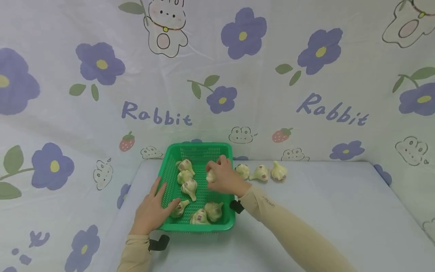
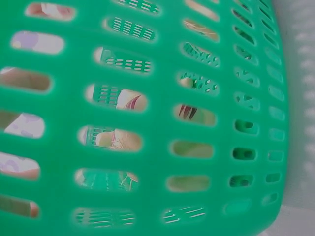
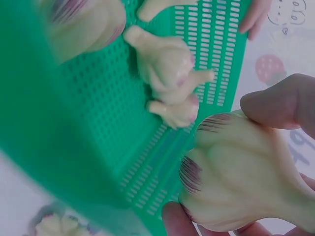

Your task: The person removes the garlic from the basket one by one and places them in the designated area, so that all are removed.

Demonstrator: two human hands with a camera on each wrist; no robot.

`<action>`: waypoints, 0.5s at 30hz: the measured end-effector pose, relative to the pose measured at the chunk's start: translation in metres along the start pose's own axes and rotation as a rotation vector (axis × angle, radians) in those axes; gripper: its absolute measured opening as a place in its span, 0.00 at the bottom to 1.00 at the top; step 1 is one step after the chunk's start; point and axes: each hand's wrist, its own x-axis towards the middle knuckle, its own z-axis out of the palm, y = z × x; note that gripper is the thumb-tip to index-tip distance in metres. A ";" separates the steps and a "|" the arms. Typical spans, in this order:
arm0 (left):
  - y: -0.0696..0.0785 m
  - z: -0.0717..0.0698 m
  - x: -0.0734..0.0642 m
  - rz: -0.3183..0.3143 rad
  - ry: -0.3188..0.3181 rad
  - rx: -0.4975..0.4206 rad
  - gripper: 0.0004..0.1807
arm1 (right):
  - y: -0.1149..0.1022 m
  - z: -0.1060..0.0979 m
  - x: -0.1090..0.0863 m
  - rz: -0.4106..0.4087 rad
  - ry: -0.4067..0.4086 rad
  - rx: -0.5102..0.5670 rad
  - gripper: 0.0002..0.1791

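My right hand [image 1: 225,176] pinches a garlic bulb [image 3: 236,172] between thumb and fingers, over the right part of the green basket [image 1: 217,227]. The bulb is pale with purple streaks, and in the head view the hand mostly covers it. My left hand [image 1: 151,211] holds the basket's left side, thumb over the rim and fingers along the outer wall. Under that thumb lies another bulb [image 1: 180,208]. Three bulbs [image 1: 185,176] line up at the inside left, and two [image 1: 205,214] rest at the near right corner. The left wrist view is filled by the slotted basket wall [image 2: 157,162].
Three more garlic bulbs [image 1: 261,172] stand in a row on the white table [image 1: 306,211], just right of the basket. A patterned cloth [image 1: 265,83] with flowers and rabbits hangs behind the table's far edge.
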 end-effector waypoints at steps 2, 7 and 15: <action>0.000 0.000 0.000 0.001 -0.003 0.001 0.53 | 0.004 -0.004 -0.003 0.010 0.013 -0.006 0.19; 0.001 0.000 0.001 -0.005 -0.009 0.003 0.53 | 0.016 -0.014 -0.011 0.015 0.068 -0.023 0.20; 0.000 0.001 0.001 0.000 0.000 0.007 0.53 | 0.032 -0.025 -0.018 0.041 0.098 -0.032 0.24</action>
